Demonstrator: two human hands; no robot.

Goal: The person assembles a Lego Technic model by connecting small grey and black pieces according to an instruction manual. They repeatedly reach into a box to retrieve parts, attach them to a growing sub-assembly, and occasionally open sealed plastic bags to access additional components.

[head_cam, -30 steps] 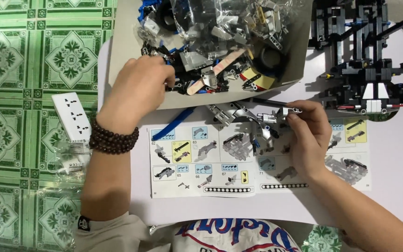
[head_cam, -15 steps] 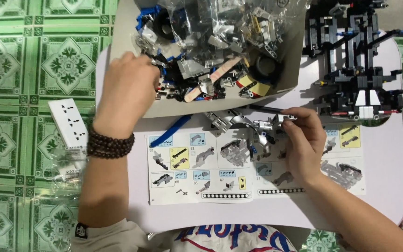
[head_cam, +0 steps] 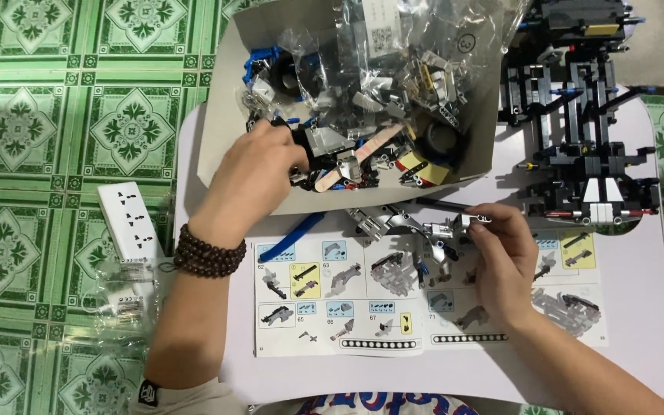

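Note:
My left hand point(head_cam: 251, 180) reaches into an open cardboard box point(head_cam: 217, 123) of loose grey, black and blue building-toy parts, its fingers down among the pieces; whether it grips one I cannot tell. A dark bead bracelet point(head_cam: 207, 253) circles that wrist. My right hand point(head_cam: 501, 257) pinches a small grey part assembly point(head_cam: 455, 227) above an open instruction booklet point(head_cam: 347, 307). More grey linked pieces point(head_cam: 386, 223) lie just left of it on the booklet.
A large black half-built model point(head_cam: 578, 131) stands at the table's right rear. Clear plastic bags point(head_cam: 393, 46) of parts fill the box. A white power strip point(head_cam: 128, 223) and empty bags point(head_cam: 121, 307) lie on the green patterned floor. The white table edge point(head_cam: 639, 307) is at right.
The view has shifted slightly. My left hand has stayed in the box, rummaging a little further right. My right hand keeps hold of the grey assembly in about the same place.

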